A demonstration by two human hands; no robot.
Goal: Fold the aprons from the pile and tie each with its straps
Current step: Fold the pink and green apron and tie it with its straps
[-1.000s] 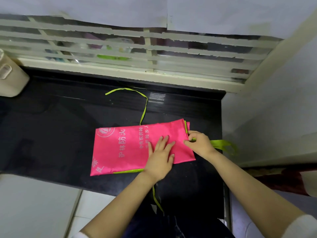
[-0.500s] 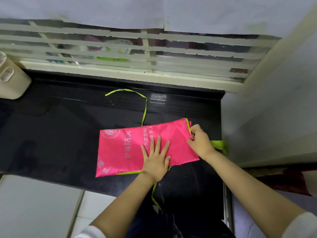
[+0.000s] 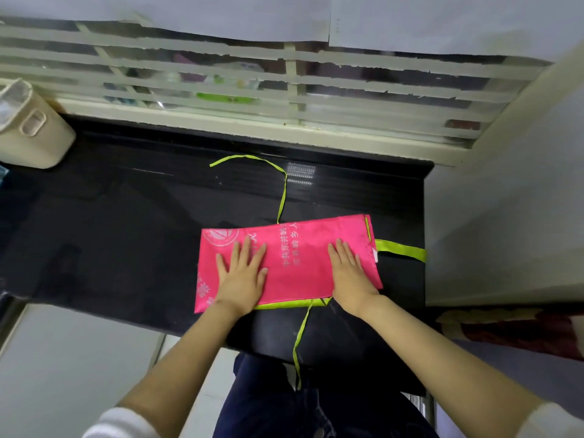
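The pink apron (image 3: 300, 279) lies folded into a long band at the centre of the frame. Its long axis runs left to right, with the right end tilted slightly towards the upper edge. Both hands rest on top of it. The left hand (image 3: 241, 273) covers the left half and the right hand (image 3: 349, 273) the right half, with printed fabric bare between them. Neither grip holds anything: the fingers are straight and spread, palms down, pressing the cloth flat.

A wide green loop (image 3: 401, 249) sticks out past the apron's right end, just beside the right hand. The far strap (image 3: 282, 191) leaves the upper long edge and curls towards the upper left. The near strap (image 3: 300, 336) leaves the lower long edge and hangs over the table's front edge. Both straps start between the two hands, nearer the right one.

My judgement is that folding is nearly done and tying is still to come. The next fold would probably bring one short end across the long axis. After that, the right hand is better placed to take either strap.

The table (image 3: 126, 232) is black, glossy and reflective, and it fills the middle of the frame. A pale wall (image 3: 505, 216) closes it off on the right. A window with pale slats (image 3: 284, 80) spans the top. A beige container (image 3: 31, 134) stands at the upper left.
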